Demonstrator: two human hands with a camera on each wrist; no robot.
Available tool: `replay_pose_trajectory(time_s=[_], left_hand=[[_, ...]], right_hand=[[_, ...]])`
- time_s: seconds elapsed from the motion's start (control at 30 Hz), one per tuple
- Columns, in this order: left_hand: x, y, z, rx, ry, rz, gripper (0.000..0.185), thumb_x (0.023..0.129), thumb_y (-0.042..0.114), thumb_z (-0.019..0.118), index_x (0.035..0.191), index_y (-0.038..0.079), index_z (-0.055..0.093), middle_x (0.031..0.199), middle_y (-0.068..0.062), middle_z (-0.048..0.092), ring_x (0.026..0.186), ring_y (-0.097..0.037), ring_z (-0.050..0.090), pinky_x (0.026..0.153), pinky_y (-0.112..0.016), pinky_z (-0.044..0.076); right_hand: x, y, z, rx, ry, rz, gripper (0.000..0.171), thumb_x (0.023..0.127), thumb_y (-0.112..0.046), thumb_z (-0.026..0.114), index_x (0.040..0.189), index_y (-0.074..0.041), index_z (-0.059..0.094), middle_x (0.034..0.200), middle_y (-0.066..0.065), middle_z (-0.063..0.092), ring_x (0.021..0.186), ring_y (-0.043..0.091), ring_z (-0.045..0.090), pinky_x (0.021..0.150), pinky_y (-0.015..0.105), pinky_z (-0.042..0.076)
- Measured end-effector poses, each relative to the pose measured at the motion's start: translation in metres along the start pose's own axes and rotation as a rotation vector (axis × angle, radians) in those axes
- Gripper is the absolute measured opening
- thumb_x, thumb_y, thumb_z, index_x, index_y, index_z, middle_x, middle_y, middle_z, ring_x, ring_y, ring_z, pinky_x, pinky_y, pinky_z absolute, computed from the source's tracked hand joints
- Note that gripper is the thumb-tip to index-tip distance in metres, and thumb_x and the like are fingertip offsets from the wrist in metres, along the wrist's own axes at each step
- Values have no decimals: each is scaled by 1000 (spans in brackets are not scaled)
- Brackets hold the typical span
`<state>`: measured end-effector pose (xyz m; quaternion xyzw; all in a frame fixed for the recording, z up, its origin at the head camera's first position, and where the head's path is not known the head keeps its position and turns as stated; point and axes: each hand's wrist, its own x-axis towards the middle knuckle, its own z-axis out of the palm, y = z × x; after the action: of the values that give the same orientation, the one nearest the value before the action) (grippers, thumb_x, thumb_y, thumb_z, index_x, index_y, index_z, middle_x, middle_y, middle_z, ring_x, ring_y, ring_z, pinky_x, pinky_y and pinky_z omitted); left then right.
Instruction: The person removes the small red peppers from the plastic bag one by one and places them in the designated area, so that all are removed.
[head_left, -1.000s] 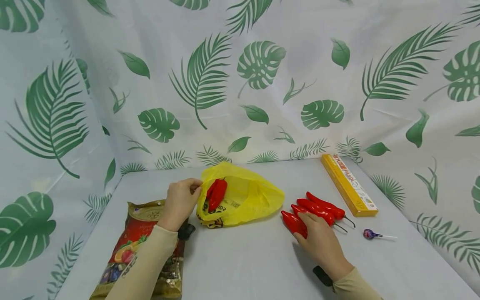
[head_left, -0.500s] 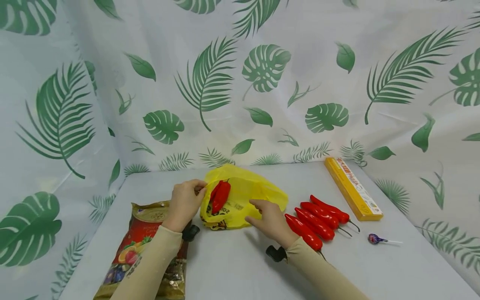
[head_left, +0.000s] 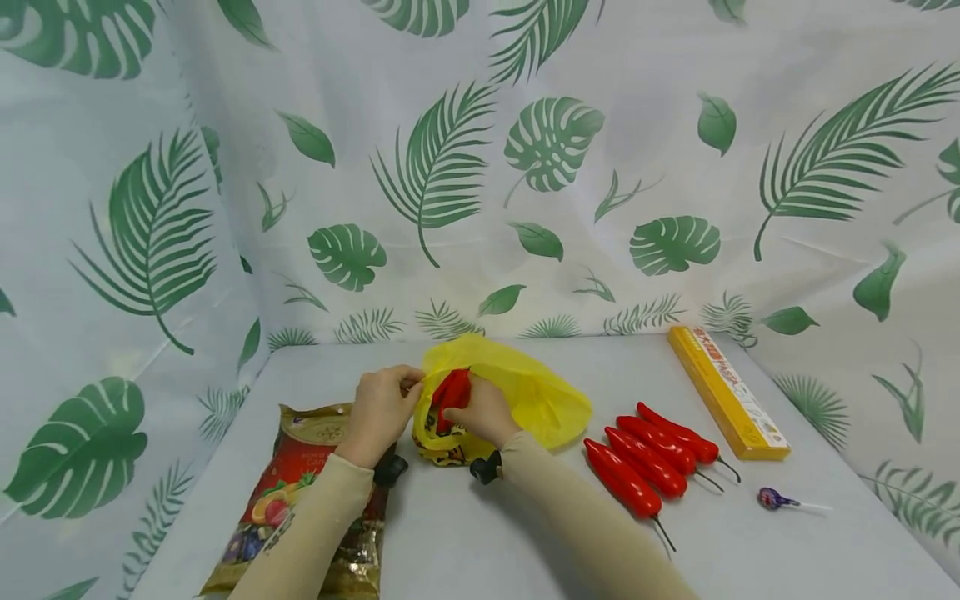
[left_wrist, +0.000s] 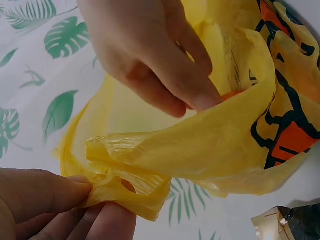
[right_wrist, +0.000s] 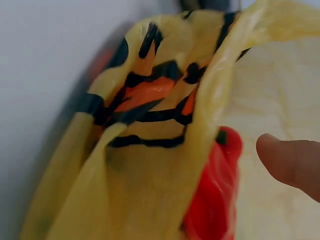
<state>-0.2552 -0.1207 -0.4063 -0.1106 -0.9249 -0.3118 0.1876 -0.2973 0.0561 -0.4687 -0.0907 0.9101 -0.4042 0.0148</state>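
Note:
My left hand (head_left: 381,410) pinches the rim of a yellow plastic bag (head_left: 558,404) that lies with its mouth towards me. In the left wrist view, the left thumb (left_wrist: 55,192) presses the gathered film against the fingers. Inside the bag are red chili peppers (head_left: 452,390), partly hidden by my right hand (head_left: 483,412), which reaches into the mouth. Seen from the right wrist, one red pepper (right_wrist: 215,192) lies near the bag's edge, with the right thumb (right_wrist: 292,162) held apart from it. The right fingertips point down into the bag.
Several red chili peppers (head_left: 622,479) lie side by side on the table, right of the bag. Beyond them are a yellow pasta box (head_left: 727,392) and a lollipop (head_left: 772,498). A candy bag (head_left: 300,475) lies under the left forearm. Leaf-printed cloth (head_left: 465,250) stands behind.
My right hand has left the row of peppers on the table and moved left into the yellow bag. The left hand keeps its hold on the rim. The head view has shifted slightly.

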Motion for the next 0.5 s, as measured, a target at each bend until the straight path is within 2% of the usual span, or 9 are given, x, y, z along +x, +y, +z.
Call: replay_pose_trajectory(time_s=[0.1,0.3,0.4,0.5], left_hand=[[-1,-2,0,-10,1,-3,14,95,10,76,107,6,81,95,-10,81,77,-19,76,66,-33,63],[0,-3,1,-16,15,6,14,94,9,76,106,5,81,94,-11,81,76,-19,77,65,-32,63],[1,-3,0,-3,25,10,13,94,10,76,106,5,81,94,-10,81,77,-19,77,66,-32,63],[2,-4,-1,6,34,11,13,94,10,76,106,5,81,94,-11,82,77,-19,77,66,-32,63]], right_hand=[[10,2,11,-10,18,14,63,83,-26,88,132,2,58,119,16,71,105,31,67,98,46,59],[21,7,26,-34,50,20,69,82,-23,90,136,1,54,131,20,65,121,35,62,114,48,49],[24,8,28,-31,73,36,63,86,-16,86,136,3,53,130,21,64,120,35,62,113,50,49],[27,8,26,-42,94,56,46,90,-10,79,128,3,57,118,20,68,108,33,66,106,49,54]])
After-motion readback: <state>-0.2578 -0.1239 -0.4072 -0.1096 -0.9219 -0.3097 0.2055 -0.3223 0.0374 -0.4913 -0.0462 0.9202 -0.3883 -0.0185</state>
